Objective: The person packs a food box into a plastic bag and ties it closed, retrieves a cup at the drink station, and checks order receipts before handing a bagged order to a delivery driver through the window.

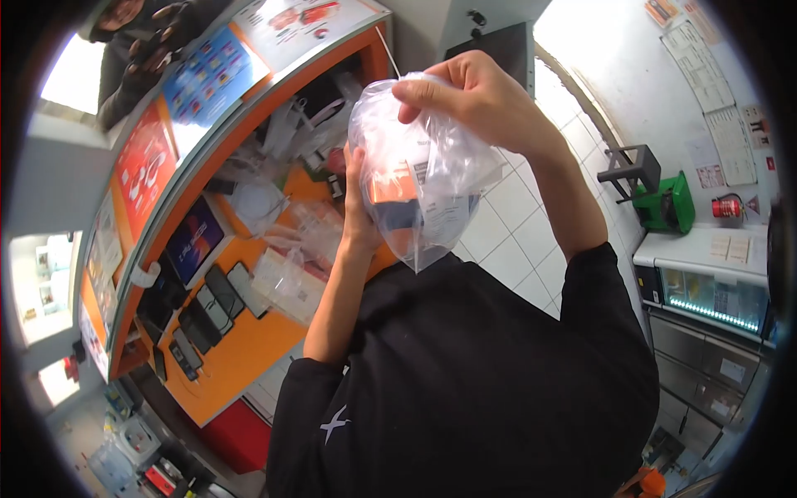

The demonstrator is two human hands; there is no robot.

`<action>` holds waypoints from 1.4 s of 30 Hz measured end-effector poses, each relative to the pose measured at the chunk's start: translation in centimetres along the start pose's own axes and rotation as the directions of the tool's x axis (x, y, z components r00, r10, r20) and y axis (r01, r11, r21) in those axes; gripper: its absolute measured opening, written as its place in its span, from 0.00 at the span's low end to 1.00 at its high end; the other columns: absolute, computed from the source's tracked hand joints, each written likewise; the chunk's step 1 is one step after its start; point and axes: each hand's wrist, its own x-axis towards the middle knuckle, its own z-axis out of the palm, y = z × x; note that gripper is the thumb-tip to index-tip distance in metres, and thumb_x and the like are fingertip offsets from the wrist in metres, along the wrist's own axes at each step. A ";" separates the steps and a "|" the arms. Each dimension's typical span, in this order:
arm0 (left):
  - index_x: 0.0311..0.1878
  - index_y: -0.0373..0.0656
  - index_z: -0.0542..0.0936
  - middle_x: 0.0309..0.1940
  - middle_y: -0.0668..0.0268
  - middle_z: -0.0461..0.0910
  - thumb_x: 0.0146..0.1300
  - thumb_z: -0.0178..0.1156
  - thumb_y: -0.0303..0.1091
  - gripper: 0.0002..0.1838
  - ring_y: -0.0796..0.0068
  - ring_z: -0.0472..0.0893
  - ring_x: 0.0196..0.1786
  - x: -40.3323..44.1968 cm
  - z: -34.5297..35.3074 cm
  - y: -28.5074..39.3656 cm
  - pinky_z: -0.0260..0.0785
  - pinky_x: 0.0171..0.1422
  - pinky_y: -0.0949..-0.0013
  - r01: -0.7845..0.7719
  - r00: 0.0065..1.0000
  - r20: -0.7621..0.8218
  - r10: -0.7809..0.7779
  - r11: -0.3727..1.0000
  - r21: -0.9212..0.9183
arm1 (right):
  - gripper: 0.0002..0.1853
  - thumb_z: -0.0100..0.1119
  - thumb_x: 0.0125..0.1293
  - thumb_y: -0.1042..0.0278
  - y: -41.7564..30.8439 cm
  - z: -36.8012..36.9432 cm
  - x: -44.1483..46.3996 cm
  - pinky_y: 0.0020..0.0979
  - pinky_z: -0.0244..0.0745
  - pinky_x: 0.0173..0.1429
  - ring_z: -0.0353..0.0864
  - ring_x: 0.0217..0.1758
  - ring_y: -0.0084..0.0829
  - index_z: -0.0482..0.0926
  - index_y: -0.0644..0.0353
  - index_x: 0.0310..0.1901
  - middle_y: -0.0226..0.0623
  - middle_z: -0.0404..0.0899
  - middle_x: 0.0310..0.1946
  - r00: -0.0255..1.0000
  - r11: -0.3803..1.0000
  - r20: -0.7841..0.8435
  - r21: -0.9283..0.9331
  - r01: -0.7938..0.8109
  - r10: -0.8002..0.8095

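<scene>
Evidently, in the head view, a clear, crinkled plastic bag point(466, 149) is held up in front of the chest, between the two hands, apart from the tabletop. Through it a white, orange and dark boxlike package point(393, 186) with a printed label can be made out. The bag's top is pinched between thumb and fingers by the right hand point(477, 95); its left side is grasped by the left hand point(356, 203), whose farther fingers are hidden behind the plastic. The step in hand is judged to be the handling of the bag's gathered top around the package. For the next move, a steady left-hand support would seem to be called for, with the loose plastic kept under control by the right; whether the mouth is sealed cannot be told.

On the orange tabletop point(249, 358), a row of dark, flat phones point(212, 305) is laid out beside a dark-fronted, upright box with a printed picture point(195, 242). Crumpled clear wrappings point(303, 228) are heaped nearer the left arm. Beyond the printed posters along the outer edge, another person point(124, 79) in dark clothing is partly seen. To the right, a white tiled floor point(519, 212), a green plastic bin point(674, 203), a grey stool point(631, 171) and a red fire extinguisher point(726, 207) are shown.
</scene>
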 end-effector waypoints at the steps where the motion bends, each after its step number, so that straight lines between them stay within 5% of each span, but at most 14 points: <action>1: 0.73 0.40 0.61 0.68 0.54 0.68 0.73 0.48 0.58 0.36 0.58 0.70 0.70 -0.9 1.2 1.7 0.65 0.73 0.53 0.049 0.999 0.017 -0.049 0.999 -0.023 | 0.20 0.64 0.69 0.53 -0.4 0.5 0.4 0.18 0.70 0.31 0.77 0.26 0.14 0.86 0.64 0.29 0.28 0.81 0.23 1.000 0.998 0.022 0.060 -0.003 0.002; 3: 0.72 0.39 0.62 0.63 0.54 0.74 0.71 0.51 0.57 0.36 0.60 0.77 0.62 -1.9 1.8 3.6 0.71 0.67 0.54 0.112 0.994 -0.011 -0.112 0.993 -0.038 | 0.21 0.64 0.68 0.50 -0.2 1.2 1.6 0.16 0.71 0.29 0.79 0.25 0.15 0.86 0.62 0.29 0.28 0.81 0.24 0.994 0.981 0.100 0.192 0.020 -0.039; 6: 0.70 0.36 0.65 0.61 0.52 0.75 0.71 0.51 0.56 0.35 0.62 0.79 0.60 -3.1 0.9 5.2 0.73 0.65 0.57 0.065 0.997 -0.035 -0.063 0.996 0.055 | 0.25 0.68 0.62 0.42 0.1 1.6 2.5 0.21 0.81 0.41 0.86 0.33 0.26 0.88 0.62 0.37 0.38 0.85 0.35 0.972 0.951 0.229 0.288 -0.111 0.044; 14: 0.67 0.32 0.68 0.57 0.52 0.79 0.72 0.50 0.52 0.33 0.65 0.82 0.54 -5.7 0.5 7.6 0.77 0.60 0.61 -0.001 0.983 -0.183 0.026 0.991 0.135 | 0.22 0.67 0.67 0.57 1.7 2.8 4.5 0.27 0.80 0.61 0.84 0.54 0.31 0.81 0.58 0.59 0.43 0.83 0.50 0.889 0.768 0.430 0.619 -0.165 -0.156; 19: 0.65 0.32 0.69 0.56 0.53 0.79 0.72 0.50 0.52 0.32 0.66 0.83 0.53 -6.2 -0.3 8.1 0.77 0.59 0.63 -0.027 0.986 -0.159 0.050 0.990 0.138 | 0.24 0.68 0.66 0.62 0.8 3.8 3.4 0.24 0.82 0.57 0.84 0.52 0.29 0.78 0.61 0.61 0.41 0.81 0.51 0.849 0.721 0.296 0.679 0.135 -0.438; 22: 0.65 0.32 0.69 0.56 0.52 0.79 0.72 0.50 0.52 0.32 0.66 0.83 0.53 -6.1 -0.5 8.2 0.78 0.58 0.63 -0.017 0.991 -0.132 0.026 0.997 0.071 | 0.33 0.69 0.63 0.68 0.9 3.1 3.8 0.29 0.78 0.66 0.79 0.62 0.31 0.70 0.59 0.69 0.43 0.76 0.59 0.808 0.711 0.426 0.703 -0.012 -0.407; 28: 0.67 0.33 0.67 0.57 0.51 0.78 0.71 0.52 0.51 0.33 0.65 0.81 0.55 -5.2 -1.5 8.4 0.77 0.59 0.61 0.026 1.000 -0.010 -0.028 0.994 -0.108 | 0.31 0.68 0.64 0.67 0.0 3.2 4.0 0.30 0.76 0.68 0.80 0.61 0.31 0.72 0.62 0.68 0.43 0.77 0.58 0.718 0.684 0.379 0.707 0.182 -0.583; 32: 0.73 0.39 0.60 0.64 0.53 0.71 0.70 0.53 0.48 0.35 0.63 0.76 0.62 -4.0 -0.4 6.6 0.74 0.62 0.60 -0.002 0.995 -0.099 0.021 0.983 0.184 | 0.14 0.63 0.68 0.59 -0.3 1.2 3.0 0.24 0.73 0.50 0.79 0.45 0.21 0.78 0.62 0.45 0.32 0.78 0.39 0.885 0.896 0.448 0.434 -0.092 -0.126; 34: 0.77 0.42 0.54 0.67 0.54 0.67 0.70 0.54 0.48 0.38 0.64 0.72 0.65 -2.5 -2.7 3.5 0.71 0.63 0.61 -0.081 0.997 0.007 0.083 0.948 0.308 | 0.18 0.61 0.70 0.54 0.6 0.2 1.8 0.20 0.72 0.39 0.78 0.34 0.14 0.82 0.62 0.31 0.25 0.79 0.26 0.903 0.921 0.426 0.327 -0.214 0.058; 35: 0.78 0.42 0.52 0.68 0.56 0.67 0.71 0.54 0.48 0.39 0.65 0.71 0.66 -2.7 -3.2 2.2 0.69 0.65 0.62 0.015 0.998 -0.063 0.010 0.927 0.376 | 0.20 0.60 0.70 0.52 1.5 -0.1 0.7 0.21 0.68 0.39 0.76 0.33 0.15 0.82 0.61 0.28 0.25 0.78 0.24 0.911 0.926 0.386 0.270 -0.264 0.148; 37: 0.79 0.40 0.50 0.70 0.57 0.66 0.73 0.53 0.48 0.40 0.65 0.70 0.67 -2.2 -5.5 -1.0 0.66 0.68 0.61 0.116 0.993 -0.091 -0.081 0.856 0.504 | 0.20 0.58 0.72 0.53 6.8 -0.7 -0.6 0.22 0.66 0.37 0.72 0.29 0.14 0.82 0.61 0.28 0.24 0.77 0.24 0.967 0.986 0.228 0.095 -0.140 0.115; 38: 0.80 0.39 0.50 0.71 0.57 0.66 0.74 0.52 0.49 0.40 0.64 0.70 0.68 -1.7 -7.9 -3.6 0.66 0.68 0.60 0.117 0.993 -0.047 -0.110 0.811 0.573 | 0.21 0.56 0.73 0.53 8.9 -0.8 -1.2 0.25 0.67 0.38 0.72 0.30 0.16 0.82 0.62 0.28 0.24 0.77 0.25 0.963 0.974 0.183 0.071 -0.215 0.199; 39: 0.75 0.37 0.62 0.71 0.55 0.67 0.77 0.47 0.50 0.32 0.62 0.67 0.72 -1.4 -10.8 -7.0 0.60 0.73 0.61 0.061 0.998 -0.045 -0.042 0.669 0.741 | 0.21 0.55 0.73 0.54 10.8 -0.6 -1.4 0.26 0.67 0.37 0.72 0.30 0.16 0.82 0.63 0.29 0.25 0.77 0.24 0.967 0.979 0.154 -0.019 -0.204 0.205; 42: 0.65 0.33 0.72 0.61 0.48 0.76 0.74 0.50 0.46 0.27 0.54 0.75 0.65 -3.1 -12.8 -8.7 0.64 0.70 0.60 0.148 0.963 -0.058 -0.264 0.335 0.930 | 0.20 0.57 0.72 0.54 17.0 -0.1 -2.5 0.27 0.67 0.33 0.71 0.27 0.17 0.83 0.66 0.32 0.28 0.76 0.21 0.971 0.947 0.080 -0.253 -0.199 0.226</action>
